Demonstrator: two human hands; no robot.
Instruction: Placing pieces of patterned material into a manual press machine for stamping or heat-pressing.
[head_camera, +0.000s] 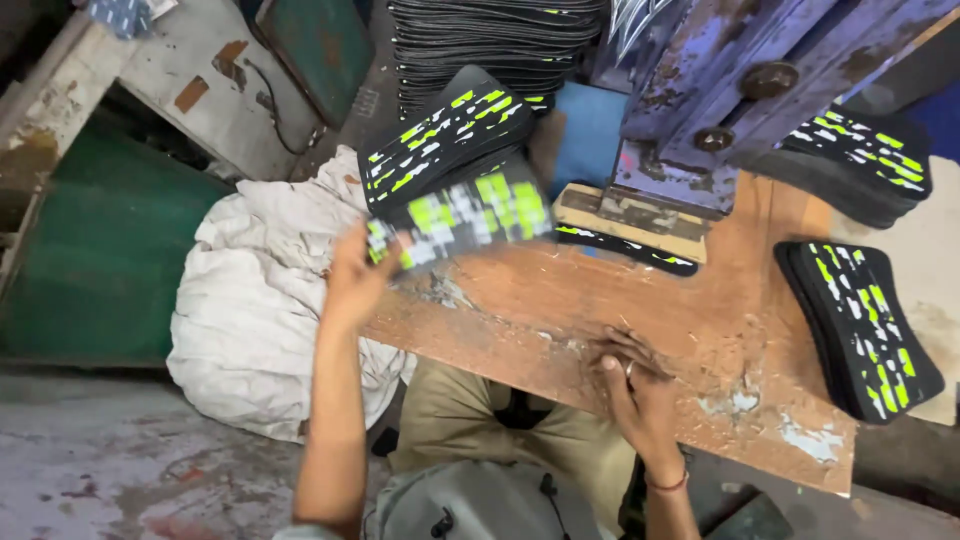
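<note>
My left hand (352, 275) grips a black sheet with green and white marks (462, 218) by its left end and holds it tilted above the worn wooden table (560, 300). Behind it, another such sheet (445, 130) lies on top of a stack. My right hand (635, 385) rests palm down on the table near its front edge, with nothing in it. A thin black strip (628, 248) lies under the purple press (720, 90) at the back of the table.
Stacks of the same printed sheets lie at the right (860, 325) and far right (860, 160), and a tall pile (480, 40) stands at the back. A white cloth bundle (255, 300) sits left of the table, beside a green panel (100, 260).
</note>
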